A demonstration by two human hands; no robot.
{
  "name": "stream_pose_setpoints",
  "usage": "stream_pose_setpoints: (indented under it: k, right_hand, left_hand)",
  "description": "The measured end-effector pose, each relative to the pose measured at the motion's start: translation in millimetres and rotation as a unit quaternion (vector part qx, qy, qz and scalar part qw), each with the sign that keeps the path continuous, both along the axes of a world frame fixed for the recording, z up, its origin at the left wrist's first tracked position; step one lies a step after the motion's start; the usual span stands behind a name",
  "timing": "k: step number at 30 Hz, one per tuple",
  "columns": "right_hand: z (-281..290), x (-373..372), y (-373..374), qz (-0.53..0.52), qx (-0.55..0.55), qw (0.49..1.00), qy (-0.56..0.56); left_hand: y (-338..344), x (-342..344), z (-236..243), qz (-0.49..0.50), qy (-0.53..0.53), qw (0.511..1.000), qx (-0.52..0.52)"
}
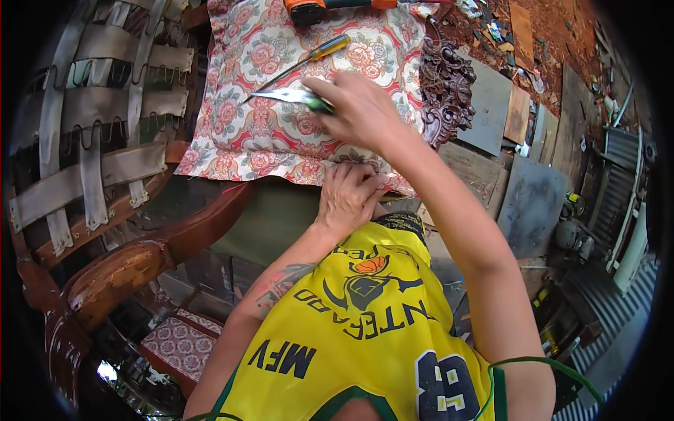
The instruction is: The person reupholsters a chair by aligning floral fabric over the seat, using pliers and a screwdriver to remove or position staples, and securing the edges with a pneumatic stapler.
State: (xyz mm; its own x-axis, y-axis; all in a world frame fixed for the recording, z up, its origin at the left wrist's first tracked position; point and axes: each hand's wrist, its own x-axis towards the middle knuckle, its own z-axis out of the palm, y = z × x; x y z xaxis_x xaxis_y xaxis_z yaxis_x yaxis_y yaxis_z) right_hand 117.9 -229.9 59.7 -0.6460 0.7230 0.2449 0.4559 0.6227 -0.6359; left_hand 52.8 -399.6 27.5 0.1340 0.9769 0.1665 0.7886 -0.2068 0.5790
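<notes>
A padded cushion (242, 130) in red, pink and cream floral fabric lies in front of me. Over its middle, my right hand (358, 112) grips scissors (284, 96), their silver blades pointing left and green-and-black handle partly hidden. Motion blurs both hand and tool. My left hand (351, 193) is at the cushion's front edge, fingers bent and pressed together on the fabric border; their tips are partly hidden. A screwdriver (331, 47) with a yellow-and-black handle lies slantwise on the cushion beyond the scissors, its long thin shaft reaching toward the blade tips.
An orange-and-black power tool (307, 10) rests at the cushion's far edge. Dark carved wood (446, 88) borders its right side. To the left stands a wooden chair frame (200, 228) with webbing straps (91, 172) and wire springs. Boards and metal sheets (530, 196) cover ground at right.
</notes>
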Motion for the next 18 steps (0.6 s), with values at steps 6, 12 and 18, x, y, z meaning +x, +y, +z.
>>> stream_pose_setpoints:
  k: [6,12,18]
  right_hand:
    - [-5.2,-111.8,81.5,0.118,0.209,0.966,-0.096]
    - [-32.4,-119.6,98.7,0.167,0.191,0.956,-0.150]
    - [18.6,-19.7,68.2,0.091,0.063,0.994,0.008]
  left_hand:
    - [-4.7,-6.6,6.7,-0.039,0.005,0.999,0.016]
    - [-2.0,-22.7,1.2,-0.071,-0.039,0.996,0.033]
    - [2.4,-19.6,6.9,-0.060,-0.016,0.998,-0.005]
